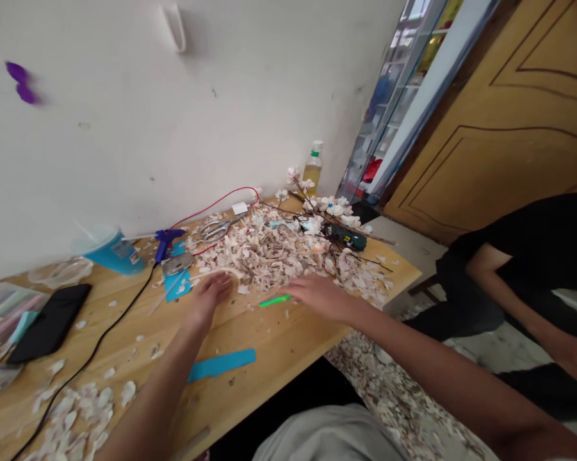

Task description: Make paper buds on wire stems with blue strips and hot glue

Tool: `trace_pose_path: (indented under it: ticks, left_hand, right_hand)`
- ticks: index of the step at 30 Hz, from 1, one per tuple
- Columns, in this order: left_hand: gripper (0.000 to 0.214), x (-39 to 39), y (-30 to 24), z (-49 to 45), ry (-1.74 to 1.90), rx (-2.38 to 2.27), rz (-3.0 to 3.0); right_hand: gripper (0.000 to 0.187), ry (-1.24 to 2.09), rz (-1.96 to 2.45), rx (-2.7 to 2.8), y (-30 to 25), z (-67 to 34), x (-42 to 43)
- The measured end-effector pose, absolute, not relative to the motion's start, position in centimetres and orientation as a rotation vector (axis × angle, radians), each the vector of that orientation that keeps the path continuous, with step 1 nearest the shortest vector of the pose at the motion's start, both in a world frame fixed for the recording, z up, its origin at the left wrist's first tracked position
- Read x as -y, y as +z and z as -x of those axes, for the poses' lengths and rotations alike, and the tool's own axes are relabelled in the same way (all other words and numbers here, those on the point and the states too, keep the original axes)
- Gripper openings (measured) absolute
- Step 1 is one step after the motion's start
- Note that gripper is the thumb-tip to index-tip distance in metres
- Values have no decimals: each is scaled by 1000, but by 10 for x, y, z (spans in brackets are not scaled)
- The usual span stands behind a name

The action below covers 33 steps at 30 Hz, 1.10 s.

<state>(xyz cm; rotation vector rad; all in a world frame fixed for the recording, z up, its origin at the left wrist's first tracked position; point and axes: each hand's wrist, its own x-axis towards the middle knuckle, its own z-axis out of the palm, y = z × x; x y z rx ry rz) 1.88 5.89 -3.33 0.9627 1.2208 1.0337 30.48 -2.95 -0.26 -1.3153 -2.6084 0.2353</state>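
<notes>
Loose pale petal-like flakes form a broad heap on the wooden table. At its near left edge is my left hand, fingers loosely bent and slightly blurred, with nothing visible in them. A thin whitish strip runs just behind those fingers. My right hand reaches over the heap's near edge, its fingers closed at one end of a slim bright green tool. That tool points left, low over the wood; its kind is unclear. A flat blue strip lies nearer to me.
Behind the heap lie scissors and branches with white blossoms; a bottle stands there. Left are a blue glue gun, its black cord, a blue tub and a phone. Another person sits at right.
</notes>
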Motion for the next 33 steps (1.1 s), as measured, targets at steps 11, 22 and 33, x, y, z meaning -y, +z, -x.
trace_pose_path:
  ticks: [11,22,33]
  left_hand:
    - [51,-37,-56,-34,304,-1084,-2447]
    - [50,-115,-63,-67,211,-976,-2674]
    - [41,-81,-32,20,486,-1146,-2726]
  right_hand:
    - [32,232,1478,2554,3,-296,-21]
    - [22,297,1767,2383,-21,-289,31]
    - [30,380,1566,2407,-5,-268,28]
